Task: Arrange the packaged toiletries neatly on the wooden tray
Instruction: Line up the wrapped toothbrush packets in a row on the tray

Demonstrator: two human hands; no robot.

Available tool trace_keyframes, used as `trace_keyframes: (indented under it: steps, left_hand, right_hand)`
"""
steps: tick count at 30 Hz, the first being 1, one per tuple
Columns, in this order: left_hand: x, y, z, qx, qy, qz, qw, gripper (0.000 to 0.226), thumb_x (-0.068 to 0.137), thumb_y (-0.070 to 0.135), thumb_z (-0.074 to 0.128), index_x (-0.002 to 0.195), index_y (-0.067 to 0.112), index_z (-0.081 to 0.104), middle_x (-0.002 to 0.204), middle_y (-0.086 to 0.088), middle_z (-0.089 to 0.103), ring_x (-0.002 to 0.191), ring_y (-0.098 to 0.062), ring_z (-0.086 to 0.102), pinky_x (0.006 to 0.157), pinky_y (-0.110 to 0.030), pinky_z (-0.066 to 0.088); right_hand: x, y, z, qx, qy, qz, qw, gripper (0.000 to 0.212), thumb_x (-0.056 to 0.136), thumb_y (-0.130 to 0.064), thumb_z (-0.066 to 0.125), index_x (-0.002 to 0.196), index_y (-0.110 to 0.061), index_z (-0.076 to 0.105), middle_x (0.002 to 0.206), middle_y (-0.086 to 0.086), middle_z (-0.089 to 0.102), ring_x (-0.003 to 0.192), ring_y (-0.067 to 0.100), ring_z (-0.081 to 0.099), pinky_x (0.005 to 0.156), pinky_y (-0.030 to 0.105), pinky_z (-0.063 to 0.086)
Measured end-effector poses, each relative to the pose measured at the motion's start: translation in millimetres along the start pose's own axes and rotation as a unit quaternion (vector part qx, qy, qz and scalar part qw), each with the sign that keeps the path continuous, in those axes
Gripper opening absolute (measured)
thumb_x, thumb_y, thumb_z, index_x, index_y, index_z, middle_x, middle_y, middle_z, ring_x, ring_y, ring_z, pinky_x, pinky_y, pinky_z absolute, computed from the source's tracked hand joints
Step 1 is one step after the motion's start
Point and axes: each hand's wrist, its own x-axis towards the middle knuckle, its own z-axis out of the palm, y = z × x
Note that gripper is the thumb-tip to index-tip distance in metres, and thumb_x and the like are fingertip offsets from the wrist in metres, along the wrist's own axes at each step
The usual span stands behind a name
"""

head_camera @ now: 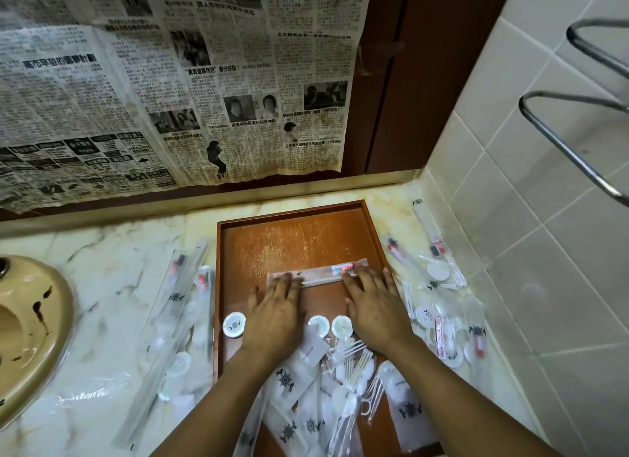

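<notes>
Reddish-brown wood forms the shallow rectangular tray [292,239], which sits on a pale veined marble counter [112,259] with its far end towards the wall. A long clear plastic toothbrush packet [320,274] lies crosswise on the middle of the tray, and a small red-and-white tube shows at its right end.

The left hand [272,315] rests on the packet's left end and the right hand [374,307] on its right end. Both hands have straight fingers laid flat, pressing on the wrapper, not curled round it.

Just nearer than the packet, three small round white-lidded containers [234,324] stand in a row on the tray. One is left of the left hand and two are between the wrists. A loose heap of white and clear sachets [299,385] with a dark emblem covers the tray's near end. The thin white sticks among them look like cotton swabs [357,366], though the wrapping blurs them.

More long clear packets [180,307] lie on the counter left of the tray. A scatter of small wrapped toiletries [439,307] lies on its right, by the white tiled wall [544,191]. A beige basin [34,337] is at the far left. Newspaper sheets [170,82] cover the surface behind the counter. A bent metal rail [561,143] juts from the tiles.
</notes>
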Motion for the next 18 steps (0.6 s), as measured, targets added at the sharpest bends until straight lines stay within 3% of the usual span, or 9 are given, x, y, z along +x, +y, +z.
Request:
trace_keyframes:
  steps: [5, 10, 13, 18]
  left_hand:
    - [-9, -5, 6, 0.006, -0.049, -0.012, 0.999, 0.07, 0.106, 0.055, 0.022, 0.163, 0.023, -0.001, 0.171, 0.002, -0.005, 0.158, -0.019, -0.002, 0.12, -0.064, -0.007]
    - [0, -9, 7, -0.003, -0.083, -0.016, 0.996, 0.078, 0.1, 0.069, 0.011, 0.16, 0.027, -0.016, 0.167, 0.006, -0.022, 0.155, -0.017, -0.017, 0.115, -0.064, -0.019]
    - [11, -10, 1, -0.004, -0.078, -0.025, 0.997, 0.079, 0.099, 0.07, 0.01, 0.161, 0.027, -0.013, 0.168, 0.003, -0.021, 0.156, -0.019, -0.018, 0.117, -0.066, -0.018]
    - [9, -3, -3, 0.045, -0.049, -0.029, 0.997, 0.084, 0.093, 0.071, -0.005, 0.163, 0.025, -0.002, 0.171, -0.007, -0.003, 0.158, -0.025, -0.005, 0.112, -0.063, -0.026]
  right_hand:
    - [-12, -5, -1, 0.018, 0.024, 0.011, 0.999, 0.06, 0.099, -0.04, 0.043, 0.154, -0.017, 0.035, 0.162, 0.008, 0.03, 0.153, 0.026, 0.019, 0.124, 0.052, 0.014]
    - [-14, -14, 11, 0.051, -0.036, 0.028, 0.998, 0.07, 0.101, -0.057, 0.018, 0.161, -0.022, 0.008, 0.167, 0.001, -0.003, 0.155, 0.022, -0.001, 0.124, 0.045, -0.005]
    - [-4, -16, 8, 0.049, -0.029, 0.031, 0.998, 0.069, 0.102, -0.058, 0.016, 0.161, -0.023, 0.004, 0.167, 0.001, -0.008, 0.155, 0.021, -0.009, 0.123, 0.045, -0.006]
    - [15, -14, 8, 0.039, -0.023, 0.035, 0.998, 0.069, 0.102, -0.059, 0.016, 0.16, -0.02, 0.014, 0.168, 0.005, 0.005, 0.155, 0.023, -0.002, 0.123, 0.046, -0.003]
